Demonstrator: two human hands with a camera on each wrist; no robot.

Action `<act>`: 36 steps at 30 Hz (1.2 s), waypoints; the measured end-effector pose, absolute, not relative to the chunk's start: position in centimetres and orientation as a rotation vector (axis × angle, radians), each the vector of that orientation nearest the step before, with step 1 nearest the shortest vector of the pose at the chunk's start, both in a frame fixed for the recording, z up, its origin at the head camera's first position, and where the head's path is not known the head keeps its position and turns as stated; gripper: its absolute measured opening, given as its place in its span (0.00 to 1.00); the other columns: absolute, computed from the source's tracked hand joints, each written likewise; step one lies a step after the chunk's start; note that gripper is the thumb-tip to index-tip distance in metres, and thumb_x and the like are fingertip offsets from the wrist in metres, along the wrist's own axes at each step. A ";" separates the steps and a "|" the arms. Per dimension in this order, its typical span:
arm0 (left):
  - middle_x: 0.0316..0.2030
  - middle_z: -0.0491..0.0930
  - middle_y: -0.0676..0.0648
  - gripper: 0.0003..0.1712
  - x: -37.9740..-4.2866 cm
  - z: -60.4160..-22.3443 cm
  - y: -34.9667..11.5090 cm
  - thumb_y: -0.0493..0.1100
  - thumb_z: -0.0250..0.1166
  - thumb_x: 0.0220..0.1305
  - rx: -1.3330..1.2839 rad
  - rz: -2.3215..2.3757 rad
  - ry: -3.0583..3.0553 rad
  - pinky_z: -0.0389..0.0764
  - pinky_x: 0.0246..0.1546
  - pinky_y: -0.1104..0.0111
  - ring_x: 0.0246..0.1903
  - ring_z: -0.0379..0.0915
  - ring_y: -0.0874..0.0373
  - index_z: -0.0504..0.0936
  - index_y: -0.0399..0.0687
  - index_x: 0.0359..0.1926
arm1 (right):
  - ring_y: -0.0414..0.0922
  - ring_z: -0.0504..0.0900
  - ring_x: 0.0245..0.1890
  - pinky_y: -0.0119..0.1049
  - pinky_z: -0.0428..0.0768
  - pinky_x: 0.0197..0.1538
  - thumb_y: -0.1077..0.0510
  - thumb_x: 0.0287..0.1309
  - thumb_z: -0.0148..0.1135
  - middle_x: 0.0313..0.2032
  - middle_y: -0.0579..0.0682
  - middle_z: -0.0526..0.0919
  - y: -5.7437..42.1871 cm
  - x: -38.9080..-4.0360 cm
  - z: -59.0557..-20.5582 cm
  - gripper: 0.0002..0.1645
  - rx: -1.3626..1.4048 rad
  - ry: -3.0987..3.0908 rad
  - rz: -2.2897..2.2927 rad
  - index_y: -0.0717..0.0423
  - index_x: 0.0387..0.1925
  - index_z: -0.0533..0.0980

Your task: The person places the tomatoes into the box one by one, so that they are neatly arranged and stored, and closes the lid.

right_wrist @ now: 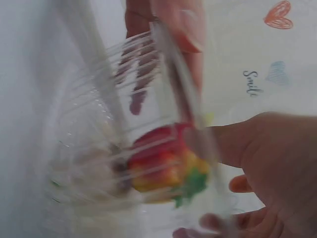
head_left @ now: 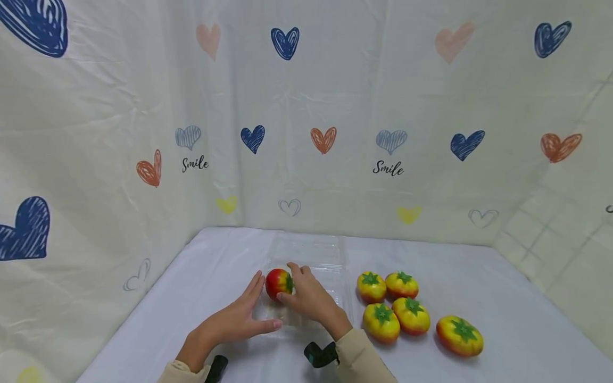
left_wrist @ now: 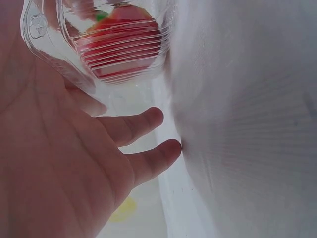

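Observation:
A red and yellow toy tomato point(head_left: 275, 284) with a green leafy top lies tilted inside a clear plastic clamshell box point(head_left: 337, 287). My right hand point(head_left: 313, 299) grips it, thumb on the near side and fingers on the far side. In the right wrist view the tomato point(right_wrist: 153, 161) shows blurred through the ribbed wall, with the thumb at it. Beside the box's left side, my left hand point(head_left: 235, 318) has its fingers extended and thumb spread apart. The left wrist view has this palm point(left_wrist: 59, 153) alongside the box, its lower fingers straight and holding nothing.
Several more toy tomatoes point(head_left: 381, 322) sit to the right of the box, one point(head_left: 460, 336) apart from the others. The box's lid point(head_left: 306, 246) lies folded back toward the rear. A white cloth point(head_left: 215, 266) covers the table, and a heart-print curtain point(head_left: 345, 186) hangs behind.

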State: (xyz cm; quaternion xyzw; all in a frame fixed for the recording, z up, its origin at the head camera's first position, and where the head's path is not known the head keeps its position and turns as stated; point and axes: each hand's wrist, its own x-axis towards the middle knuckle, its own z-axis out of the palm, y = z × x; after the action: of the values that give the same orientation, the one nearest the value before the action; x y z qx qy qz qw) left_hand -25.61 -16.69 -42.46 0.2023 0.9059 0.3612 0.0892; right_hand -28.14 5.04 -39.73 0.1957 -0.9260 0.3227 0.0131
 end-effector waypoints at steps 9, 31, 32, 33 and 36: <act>0.86 0.31 0.42 0.70 -25.6 -42.5 -16.8 0.71 0.70 0.65 0.608 1.088 2.686 0.57 0.76 0.37 0.83 0.40 0.40 0.39 0.40 0.87 | 0.64 0.80 0.62 0.63 0.82 0.60 0.52 0.67 0.75 0.70 0.70 0.70 7.4 -27.2 -37.4 0.47 0.665 -2.852 1.008 0.61 0.79 0.63; 0.86 0.30 0.42 0.70 -25.6 -42.6 -16.8 0.69 0.71 0.66 0.613 1.094 2.682 0.53 0.78 0.40 0.84 0.37 0.42 0.38 0.41 0.87 | 0.72 0.63 0.75 0.75 0.69 0.66 0.33 0.62 0.75 0.83 0.66 0.48 17.4 -24.2 -34.5 0.62 0.566 -2.796 0.866 0.47 0.86 0.53; 0.86 0.30 0.42 0.70 -25.6 -42.6 -16.9 0.69 0.71 0.66 0.612 1.095 2.679 0.53 0.78 0.39 0.84 0.38 0.42 0.38 0.41 0.87 | 0.73 0.62 0.75 0.77 0.68 0.65 0.33 0.61 0.75 0.83 0.66 0.47 18.1 -23.9 -34.5 0.63 0.563 -2.797 0.850 0.47 0.86 0.52; 0.86 0.30 0.42 0.70 -25.7 -42.7 -16.9 0.69 0.71 0.66 0.614 1.095 2.677 0.53 0.78 0.39 0.84 0.37 0.42 0.38 0.41 0.87 | 0.74 0.61 0.75 0.79 0.67 0.65 0.33 0.61 0.76 0.83 0.66 0.46 18.7 -23.6 -34.6 0.64 0.558 -2.798 0.842 0.47 0.86 0.51; 0.86 0.30 0.42 0.70 -25.8 -42.7 -16.9 0.70 0.70 0.66 0.619 1.088 2.677 0.54 0.78 0.39 0.84 0.38 0.41 0.38 0.41 0.87 | 0.77 0.62 0.73 0.81 0.67 0.63 0.33 0.59 0.77 0.82 0.67 0.46 20.8 -22.7 -35.0 0.66 0.524 -2.794 0.808 0.48 0.86 0.51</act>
State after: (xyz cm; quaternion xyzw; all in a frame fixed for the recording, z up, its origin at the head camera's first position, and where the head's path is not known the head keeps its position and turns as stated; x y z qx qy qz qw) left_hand -25.80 -16.94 -42.72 0.2084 0.9020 0.3664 0.0931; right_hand -22.68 20.79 -34.96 0.1765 -0.9413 0.2723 0.0931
